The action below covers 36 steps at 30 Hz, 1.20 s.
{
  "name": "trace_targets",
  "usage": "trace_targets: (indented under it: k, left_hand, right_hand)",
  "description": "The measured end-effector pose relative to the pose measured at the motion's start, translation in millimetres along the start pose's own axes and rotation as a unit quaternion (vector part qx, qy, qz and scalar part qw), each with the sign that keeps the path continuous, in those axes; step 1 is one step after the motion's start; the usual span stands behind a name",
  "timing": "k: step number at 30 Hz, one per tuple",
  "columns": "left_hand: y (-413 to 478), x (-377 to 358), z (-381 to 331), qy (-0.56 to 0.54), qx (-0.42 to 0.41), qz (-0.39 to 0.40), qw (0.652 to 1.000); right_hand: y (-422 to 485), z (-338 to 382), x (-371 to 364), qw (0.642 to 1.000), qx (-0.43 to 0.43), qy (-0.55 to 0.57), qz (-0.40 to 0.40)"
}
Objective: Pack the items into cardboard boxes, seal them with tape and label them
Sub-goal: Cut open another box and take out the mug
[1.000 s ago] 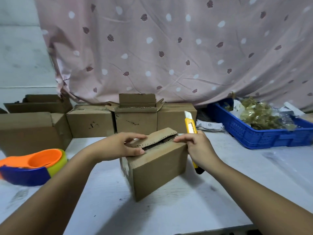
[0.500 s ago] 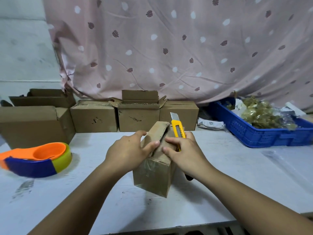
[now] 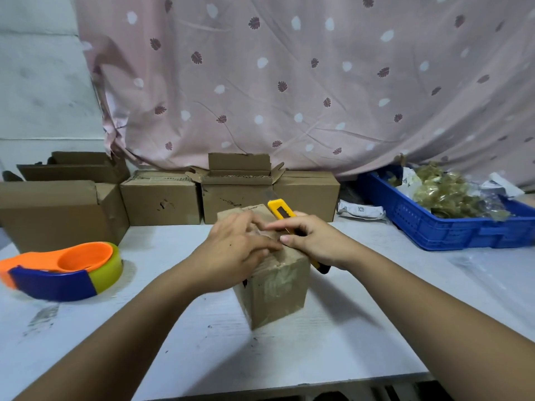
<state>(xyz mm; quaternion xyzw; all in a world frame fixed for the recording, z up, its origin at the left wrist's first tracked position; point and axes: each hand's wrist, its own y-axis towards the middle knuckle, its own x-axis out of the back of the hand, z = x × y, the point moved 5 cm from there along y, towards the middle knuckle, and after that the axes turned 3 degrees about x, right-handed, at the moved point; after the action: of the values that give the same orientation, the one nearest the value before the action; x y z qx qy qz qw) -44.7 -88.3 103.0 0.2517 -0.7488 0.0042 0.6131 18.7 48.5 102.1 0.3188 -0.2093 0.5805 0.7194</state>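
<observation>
Both arms reach forward; left hand (image 3: pixel 238 250) lies flat, right hand (image 3: pixel 317 243) fingers (image 3: pixel 289 225) curl round a utility knife (image 3: pixel 279 209).

pink cloth (image 3: pixel 289 82) with dark leaf and white dot print, draped creased across most of the back. bare white wall (image 3: pixel 37 82) at left, faint horizontal seam. white tabletop (image 3: pixel 202 342) in front, scuffed with grey marks. soft, dim indoor light.

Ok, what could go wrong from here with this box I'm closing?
The right hand grips the yellow utility knife, blade apparently out, while pressing down the small cardboard box beside the left hand: a slip could cut fingers. The tape dispenser lies to the left, away from both hands; reaching for it may let the box spring open.
</observation>
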Motion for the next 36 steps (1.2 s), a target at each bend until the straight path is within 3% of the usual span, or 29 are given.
trace_targets:
  k: [5, 9, 13, 20, 30, 36]
  left_hand:
    - [18, -16, 7, -0.04, -0.03, 0.022, 0.998]
    - [21, -19, 11, 0.002, -0.035, 0.003, 0.999]
    - [23, -21, 8, -0.014, -0.028, -0.043, 0.999]
    - [24, -30, -6, -0.035, -0.005, -0.148, 0.988]
    - [29, -35, -9, -0.038, 0.024, -0.143, 0.989]
    - [31, -35, -8, -0.064, 0.039, -0.145, 0.987]
  right_hand:
    - [-2, -3, 13, 0.981, -0.064, -0.162, -0.085]
    - [-27, 0, 34, 0.979, -0.105, -0.137, -0.106]
    - [-51, 6, 42, 0.984, -0.17, -0.016, -0.041]
    - [-62, 22, 49, 0.971, -0.154, -0.176, 0.043]
    - [-56, 23, 39, 0.963, -0.166, -0.189, 0.094]
    - [-58, 39, 37, 0.958, -0.149, -0.178, 0.171]
